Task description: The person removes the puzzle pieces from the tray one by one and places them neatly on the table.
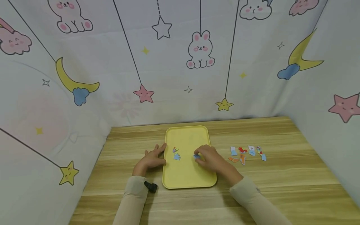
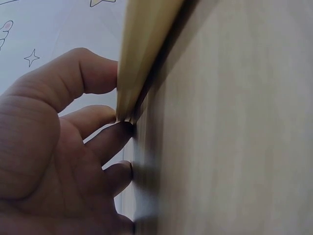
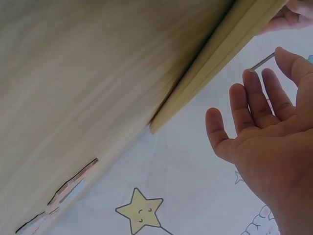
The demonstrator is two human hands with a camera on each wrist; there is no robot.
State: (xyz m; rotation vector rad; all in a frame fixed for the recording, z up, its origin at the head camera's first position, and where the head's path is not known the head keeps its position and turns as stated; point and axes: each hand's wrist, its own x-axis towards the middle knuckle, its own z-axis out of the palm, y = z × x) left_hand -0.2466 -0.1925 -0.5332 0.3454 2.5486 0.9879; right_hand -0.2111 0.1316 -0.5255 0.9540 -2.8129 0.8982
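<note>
A yellow tray (image 1: 187, 176) lies on the wooden table. My left hand (image 1: 152, 158) is at its left side, fingers spread. In the left wrist view the thumb (image 2: 100, 73) and fingertips touch the tray's side wall (image 2: 142, 54). My right hand (image 1: 210, 158) is over the right half of the tray. It pinches a small blue puzzle piece (image 1: 196, 156) between thumb and fingertips; in the right wrist view this piece (image 3: 262, 62) shows edge-on as a thin strip. On the tray's left half lie small colourful puzzle pieces (image 1: 176, 156), touching or very close together.
Several loose puzzle pieces (image 1: 242, 150), white-blue, red and orange, lie on the table (image 1: 287, 175) right of the tray. A black strap-like object (image 1: 152, 187) sits at the left cuff. A printed cloth (image 1: 168, 68) hangs behind the table and at both sides.
</note>
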